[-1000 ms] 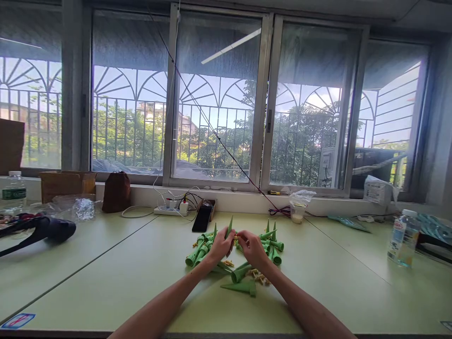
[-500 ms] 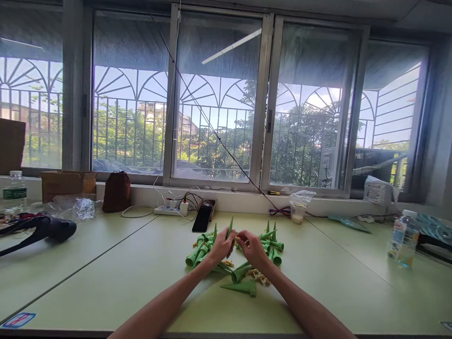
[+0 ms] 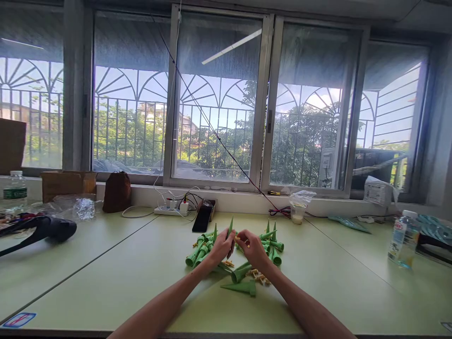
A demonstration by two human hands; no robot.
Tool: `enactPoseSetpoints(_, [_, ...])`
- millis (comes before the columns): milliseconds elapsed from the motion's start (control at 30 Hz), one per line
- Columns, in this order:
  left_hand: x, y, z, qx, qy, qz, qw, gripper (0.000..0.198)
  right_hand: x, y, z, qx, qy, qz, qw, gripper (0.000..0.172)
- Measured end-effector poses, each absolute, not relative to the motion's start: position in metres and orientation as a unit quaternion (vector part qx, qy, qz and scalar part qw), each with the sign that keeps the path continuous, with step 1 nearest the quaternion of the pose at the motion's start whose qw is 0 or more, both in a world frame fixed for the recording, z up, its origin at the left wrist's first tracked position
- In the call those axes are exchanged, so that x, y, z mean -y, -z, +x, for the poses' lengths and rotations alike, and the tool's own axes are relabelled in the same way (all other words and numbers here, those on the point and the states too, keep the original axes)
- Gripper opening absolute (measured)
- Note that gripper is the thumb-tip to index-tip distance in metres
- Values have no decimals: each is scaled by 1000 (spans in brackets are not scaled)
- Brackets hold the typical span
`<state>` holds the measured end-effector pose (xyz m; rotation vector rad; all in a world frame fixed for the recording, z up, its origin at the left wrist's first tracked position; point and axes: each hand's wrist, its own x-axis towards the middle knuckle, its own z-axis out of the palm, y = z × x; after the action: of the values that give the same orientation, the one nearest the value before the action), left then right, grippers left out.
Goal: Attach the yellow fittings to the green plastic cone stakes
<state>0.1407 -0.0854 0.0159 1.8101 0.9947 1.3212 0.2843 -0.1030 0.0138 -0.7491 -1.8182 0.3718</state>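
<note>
My left hand [image 3: 222,246] is closed around a green cone-shaped piece [image 3: 230,227], whose pointed tip sticks up above the fingers. Close beside it, my right hand [image 3: 250,246] pinches a small yellow piece [image 3: 237,239] near the green one. Green cones [image 3: 193,256] lie in a pile to the left of my hands, and more green cones [image 3: 276,256] lie to the right. One wide-mouthed green cone [image 3: 240,273] rests below my hands, with a flat green piece [image 3: 243,287] in front of it. Small yellow pieces [image 3: 259,278] are scattered beside them.
A black phone [image 3: 202,219] and a power strip [image 3: 171,211] lie at the back. A brown pouch [image 3: 117,192] and a black strapped object [image 3: 52,229] are on the left. A plastic bottle [image 3: 403,240] stands at the right, and a bagged cup [image 3: 297,212] stands behind.
</note>
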Motion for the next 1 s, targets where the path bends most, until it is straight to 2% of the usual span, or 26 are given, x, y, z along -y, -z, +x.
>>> enactPoseSetpoints(300, [86,-16,142,-383,-506,697,334,40,105,-15,284,766,-149,-330,530,20])
enactPoseSetpoints(633, [87,-15,140,-396,-490,721,287,34,104,-14,284,774,-117,-359,508,33])
enactPoseSetpoints(867, [86,-15,141,-401,-509,703,294,36,102,-12,283,767,-140,-331,532,20])
enactPoseSetpoints(1000, [86,-14,141,-398,-510,707,287,35,101,-10,284,771,-138,-330,526,23])
